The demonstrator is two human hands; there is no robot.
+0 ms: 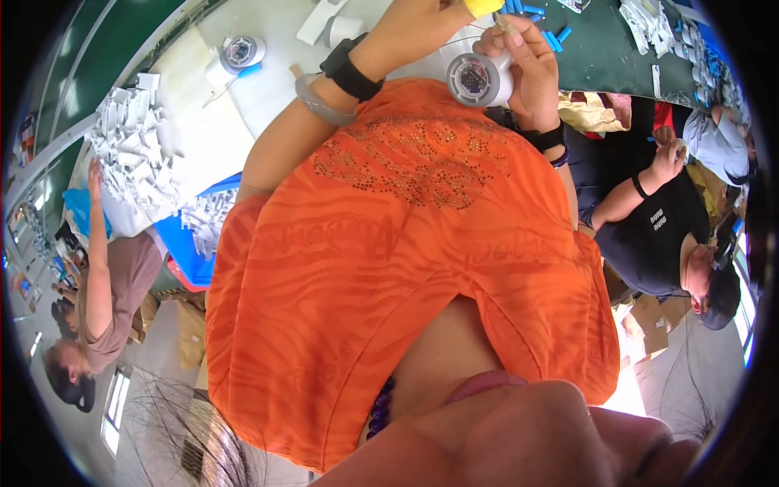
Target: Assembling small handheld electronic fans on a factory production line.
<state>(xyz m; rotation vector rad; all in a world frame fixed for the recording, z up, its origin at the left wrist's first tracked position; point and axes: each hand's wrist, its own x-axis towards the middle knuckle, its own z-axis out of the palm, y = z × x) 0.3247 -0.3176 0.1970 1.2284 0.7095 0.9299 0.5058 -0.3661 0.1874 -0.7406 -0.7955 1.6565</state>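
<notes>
My right hand [531, 77] is closed around a white round housing [479, 79], whose open face shows a grey ring and a dark dotted centre. Its thumb and forefinger pinch together above the housing, near a thin dark wire. My left hand [426, 26] reaches in from the left, its fingers bent toward the right fingertips and partly cut off by the upper edge. A bright yellow piece [484, 6] shows at those fingers; whether it is held or worn, I cannot tell. Small blue cylinders [556, 39] lie just beyond my right hand.
On the white worktop [213, 118] rest a similar housing [242, 53] with wires and a white cylinder [347, 31]. White plastic parts [134, 146] are heaped at left, above a blue crate [180, 243]. More parts [647, 24] lie far right. People work at left and right.
</notes>
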